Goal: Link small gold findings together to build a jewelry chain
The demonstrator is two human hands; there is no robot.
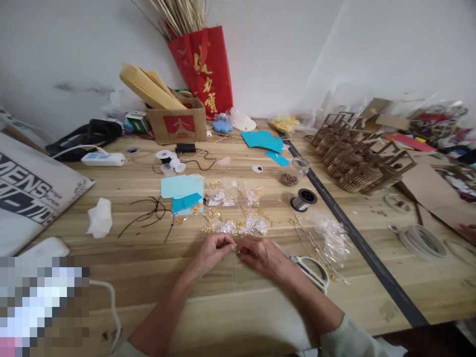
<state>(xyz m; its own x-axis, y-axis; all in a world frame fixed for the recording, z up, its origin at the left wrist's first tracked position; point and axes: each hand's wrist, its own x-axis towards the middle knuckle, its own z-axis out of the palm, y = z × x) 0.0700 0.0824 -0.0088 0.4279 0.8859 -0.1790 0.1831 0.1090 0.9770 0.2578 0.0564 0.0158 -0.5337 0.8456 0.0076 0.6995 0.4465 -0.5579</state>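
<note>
Left grip and right grip: both narrow, pinching 1 tiny piece, kind unclear | tiny piece: between both, over surface, near silver bits, too many to count | 1 scissors: beside right grip | 1 jar, 1 wire spool: beyond right grip

the one view looks from the person's head, above the near edge of the table, facing forward and steeply down across the top, past its far edge to the wall. it sits close enough that both forearms rise from the bottom of the frame, the left hand and right hand meeting below centre. at lower right, the near edge shows, slanting.
</note>
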